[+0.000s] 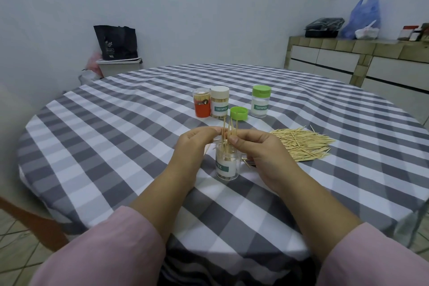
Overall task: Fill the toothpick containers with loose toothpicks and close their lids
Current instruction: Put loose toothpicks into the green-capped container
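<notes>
Wooden toothpicks (228,133) pinched by left hand (195,144) and right hand (257,148) over one of four containers (226,166)

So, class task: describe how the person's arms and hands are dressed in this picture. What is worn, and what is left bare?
Both arms wear loose, plain pale pink long sleeves, the left sleeve and the right sleeve, ending partway up the forearms. Forearms and wrists below them are bare. The left hand and right hand are bare too: no gloves, and no rings, watch or bracelet visible.
</notes>
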